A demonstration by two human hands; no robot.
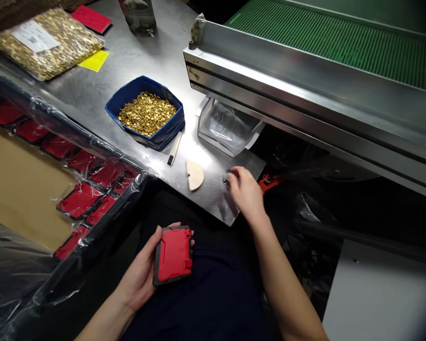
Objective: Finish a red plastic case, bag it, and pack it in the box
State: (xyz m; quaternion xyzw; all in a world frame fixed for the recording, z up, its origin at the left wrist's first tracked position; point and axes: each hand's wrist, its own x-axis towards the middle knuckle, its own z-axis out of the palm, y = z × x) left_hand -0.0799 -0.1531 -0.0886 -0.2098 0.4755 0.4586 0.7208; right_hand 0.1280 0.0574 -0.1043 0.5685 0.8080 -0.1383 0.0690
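Observation:
My left hand [144,267] is closed around a red and black plastic case [173,255], held above my lap with its red face up. Over the right corner of the metal table [213,201], my right hand [246,194] has its fingers curled and slightly blurred. A small dark thing [225,181] shows at those fingertips, too smeared to name. Left of that hand lies a cream half-round pad [194,176]. Just beyond its far side, an orange-handled tool [269,182] is partly hidden.
A blue bin [179,125] holds small brass-coloured pieces, beside a white knife-like tool [175,149]. A clear bin [229,125] sits under the conveyor's metal rail [287,94]. At left, a plastic-lined box [21,175] holds several red cases. A bag of brass pieces [67,45] lies behind.

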